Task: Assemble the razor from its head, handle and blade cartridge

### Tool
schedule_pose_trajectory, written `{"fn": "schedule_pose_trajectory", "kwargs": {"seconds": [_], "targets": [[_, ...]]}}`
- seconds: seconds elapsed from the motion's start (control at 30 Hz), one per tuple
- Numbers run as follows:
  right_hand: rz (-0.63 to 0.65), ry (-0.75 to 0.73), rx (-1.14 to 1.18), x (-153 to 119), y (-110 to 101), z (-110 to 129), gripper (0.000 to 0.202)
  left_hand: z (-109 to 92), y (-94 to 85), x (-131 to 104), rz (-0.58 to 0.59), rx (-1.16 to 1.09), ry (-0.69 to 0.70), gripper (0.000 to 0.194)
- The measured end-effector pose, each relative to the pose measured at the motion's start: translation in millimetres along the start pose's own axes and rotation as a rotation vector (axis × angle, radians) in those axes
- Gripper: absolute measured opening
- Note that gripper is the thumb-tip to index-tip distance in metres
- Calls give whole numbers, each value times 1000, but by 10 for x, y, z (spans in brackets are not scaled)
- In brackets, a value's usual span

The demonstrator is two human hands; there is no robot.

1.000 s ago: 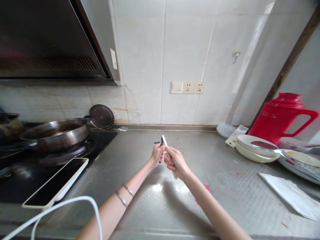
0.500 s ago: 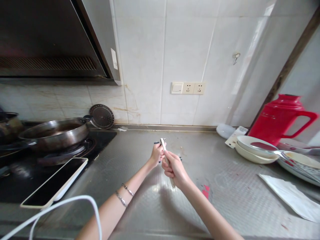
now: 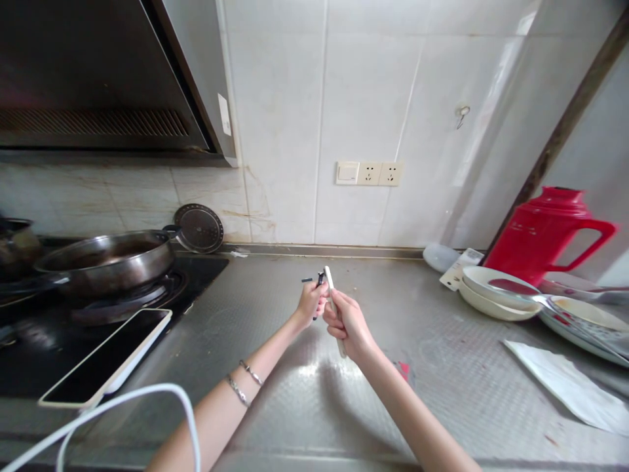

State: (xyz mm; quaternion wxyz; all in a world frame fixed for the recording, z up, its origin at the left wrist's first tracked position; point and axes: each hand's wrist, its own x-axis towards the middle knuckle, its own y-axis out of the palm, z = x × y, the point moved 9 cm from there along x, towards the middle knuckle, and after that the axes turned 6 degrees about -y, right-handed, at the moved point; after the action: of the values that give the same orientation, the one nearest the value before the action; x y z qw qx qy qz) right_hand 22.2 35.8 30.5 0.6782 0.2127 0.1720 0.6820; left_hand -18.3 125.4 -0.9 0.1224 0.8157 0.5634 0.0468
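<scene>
Out over the metal counter, my left hand (image 3: 308, 303) is closed around a thin black object (image 3: 320, 280), whose ends show above and below the fingers. A small dark piece shows just left of these fingers; whether it belongs to the same object I cannot tell. Close beside it, my right hand (image 3: 348, 322) grips a slim off-white bar (image 3: 328, 276), held near upright, its lower end sticking out beneath the palm. The tops of the two objects are very near each other; whether they touch is unclear. The fingers hide the middle of both.
To the left, a steel pan (image 3: 105, 265) sits on the black stove (image 3: 201, 272), with a phone (image 3: 108, 360) and white cable (image 3: 147, 391) nearer. At right are a red thermos (image 3: 545, 233), stacked bowls (image 3: 498, 305), a patterned dish (image 3: 590, 321) and a white tissue (image 3: 565, 380).
The off-white bar has shifted slightly right with my right hand and leans differently. More of the black object in my left hand now shows. The left hand has barely moved.
</scene>
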Motion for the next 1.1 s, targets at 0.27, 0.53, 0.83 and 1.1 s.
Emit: {"fn": "schedule_pose_trajectory", "kwargs": {"seconds": [0.27,0.53,0.83,1.1], "targets": [[38,-55,-46,-121,12,44,34,-108,-51,0,15,-38,41,41],[-118,-221,-366,192,-543,474,37,-251,-225,56,-15,-76,85,41],[-99,-128,-982,399,-794,274,21,-287,-225,49,14,-116,80,38],[-76,-52,-1877,403,-708,-1,23,-266,-172,48,50,-118,73,38]]}}
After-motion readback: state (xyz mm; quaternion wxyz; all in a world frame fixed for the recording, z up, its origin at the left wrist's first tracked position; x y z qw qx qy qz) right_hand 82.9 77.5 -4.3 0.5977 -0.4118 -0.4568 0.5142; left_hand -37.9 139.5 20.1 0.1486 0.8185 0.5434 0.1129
